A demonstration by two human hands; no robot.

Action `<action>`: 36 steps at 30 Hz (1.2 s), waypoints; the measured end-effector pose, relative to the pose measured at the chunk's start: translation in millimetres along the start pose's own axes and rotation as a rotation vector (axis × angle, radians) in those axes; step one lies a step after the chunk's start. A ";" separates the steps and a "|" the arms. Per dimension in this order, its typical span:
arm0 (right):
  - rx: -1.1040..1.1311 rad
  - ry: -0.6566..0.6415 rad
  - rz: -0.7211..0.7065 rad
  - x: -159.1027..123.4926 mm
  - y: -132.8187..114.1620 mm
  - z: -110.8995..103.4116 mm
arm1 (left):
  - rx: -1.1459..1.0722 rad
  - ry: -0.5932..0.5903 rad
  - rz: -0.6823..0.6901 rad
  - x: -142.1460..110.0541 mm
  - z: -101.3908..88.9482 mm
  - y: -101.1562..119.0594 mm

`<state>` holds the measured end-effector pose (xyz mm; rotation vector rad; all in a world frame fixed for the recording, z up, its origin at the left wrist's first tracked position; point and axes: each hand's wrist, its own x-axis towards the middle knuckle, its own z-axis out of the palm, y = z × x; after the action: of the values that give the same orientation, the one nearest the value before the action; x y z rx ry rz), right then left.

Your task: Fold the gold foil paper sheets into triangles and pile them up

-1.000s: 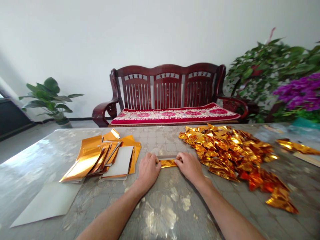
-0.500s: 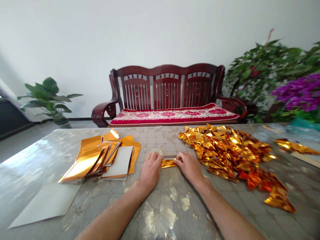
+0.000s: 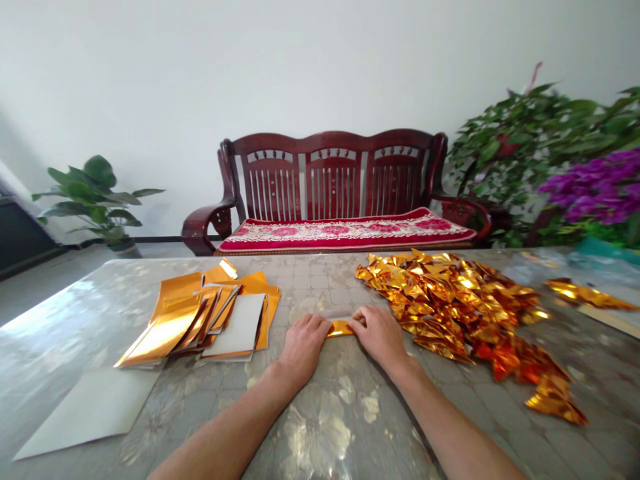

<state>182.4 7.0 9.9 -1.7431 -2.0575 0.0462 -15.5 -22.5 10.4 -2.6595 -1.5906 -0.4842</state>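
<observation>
Between my hands, low on the table, is a narrow folded strip of gold foil paper (image 3: pixel 341 328), its shiny side toward me. A pale upper edge of the sheet shows behind it. My left hand (image 3: pixel 306 340) grips the strip's left end, fingers bent and pressed over it. At the right end my right hand (image 3: pixel 379 333) pinches it between thumb and fingers. Left of my hands lies a loose stack of gold foil sheets (image 3: pixel 180 320), some with the pale back up. To the right spreads a heap of folded gold foil pieces (image 3: pixel 450 300).
A single pale sheet (image 3: pixel 90 413) lies at the table's left front. Clear plastic wrapping (image 3: pixel 537 263) and a flat gold piece (image 3: pixel 590 295) are at the far right. Behind the patterned table (image 3: pixel 320 413) stands a wooden bench (image 3: pixel 333 173), with plants on both sides.
My left hand has shifted slightly right and toward me along the strip, so less of the gold shows between my hands. My right hand stays at its end.
</observation>
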 end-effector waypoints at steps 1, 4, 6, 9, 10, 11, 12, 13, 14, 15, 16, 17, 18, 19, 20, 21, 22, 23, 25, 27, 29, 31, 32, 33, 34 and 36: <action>0.009 -0.001 -0.005 0.0 -0.2 -0.4 | 0.006 0.002 0.001 -0.3 0.3 0.1; 0.048 -0.012 -0.030 0.2 -0.2 -1.0 | 0.023 -0.008 0.011 -0.9 0.4 0.8; 0.071 -0.017 -0.055 0.3 0.1 -0.9 | 0.030 -0.021 0.019 -1.2 -0.1 1.6; 0.084 -0.012 -0.092 0.4 0.8 -0.5 | 0.053 -0.026 0.022 -1.5 -1.0 3.1; 0.083 -0.011 -0.106 0.3 1.0 -0.5 | 0.065 -0.023 0.023 -1.5 -1.5 3.6; 0.079 -0.012 -0.118 0.3 1.0 -0.7 | 0.078 -0.019 0.026 -1.6 -2.0 4.2; 0.074 -0.016 -0.127 0.2 1.0 -0.9 | 0.088 -0.015 0.033 -1.7 -2.6 4.7; 0.065 -0.020 -0.132 0.2 0.8 -1.2 | 0.095 -0.013 0.041 -1.8 -3.3 5.2; 0.054 -0.025 -0.135 0.2 0.6 -1.5 | 0.098 -0.012 0.052 -2.0 -4.1 5.8; 0.041 -0.028 -0.137 0.2 0.3 -1.8 | 0.099 -0.012 0.061 -2.2 -4.9 6.3; 0.028 -0.029 -0.139 0.1 -0.1 -2.1 | 0.103 -0.016 0.067 -2.5 -5.6 6.8; 0.015 -0.029 -0.141 0.1 -0.4 -2.2 | 0.111 -0.022 0.068 -2.8 -6.1 7.3; 0.002 -0.028 -0.143 0.0 -0.7 -2.2 | 0.124 -0.030 0.067 -3.1 -6.4 7.9; -0.007 -0.025 -0.145 -0.1 -1.0 -2.1 | 0.142 -0.039 0.065 -3.5 -6.5 8.5; -0.011 -0.022 -0.144 -0.1 -1.1 -1.9 | 0.161 -0.047 0.065 -3.9 -6.2 9.1; -0.010 -0.018 -0.141 -0.1 -1.1 -1.6 | 0.180 -0.053 0.067 -4.2 -5.8 9.7; -0.003 -0.013 -0.135 -0.1 -1.1 -1.4 | 0.195 -0.056 0.073 -4.5 -5.2 10.3; 0.009 -0.009 -0.127 -0.1 -1.1 -1.3 | 0.209 -0.057 0.079 -4.7 -4.5 10.8; 0.038 -0.004 -0.107 -0.1 -1.1 -1.4 | 0.227 -0.054 0.090 -4.8 -3.0 11.5; 0.066 0.004 -0.090 -0.4 -1.4 -2.2 | 0.233 -0.055 0.097 -4.6 -1.7 11.6; 0.074 0.029 -0.088 -1.2 -1.9 -3.4 | 0.233 -0.060 0.100 -4.2 -0.8 11.4; 0.057 0.067 -0.126 -2.5 -2.3 -4.6 | 0.234 -0.065 0.100 -3.9 -0.3 11.2; 0.043 0.087 -0.158 -3.2 -2.5 -5.0 | 0.235 -0.067 0.100 -3.9 -0.2 11.2; 0.033 0.103 -0.196 -3.8 -2.7 -5.4 | 0.234 -0.068 0.100 -3.8 -0.1 11.2; 0.027 0.112 -0.236 -4.4 -2.9 -5.6 | 0.232 -0.068 0.102 -3.8 -0.1 11.2; 0.022 0.109 -0.311 -5.3 -3.2 -5.5 | 0.222 -0.065 0.104 -3.7 0.0 11.2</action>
<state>181.8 0.0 14.2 -1.3630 -2.2118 -0.1184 -7.5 -31.1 11.2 -2.5964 -1.4173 -0.2055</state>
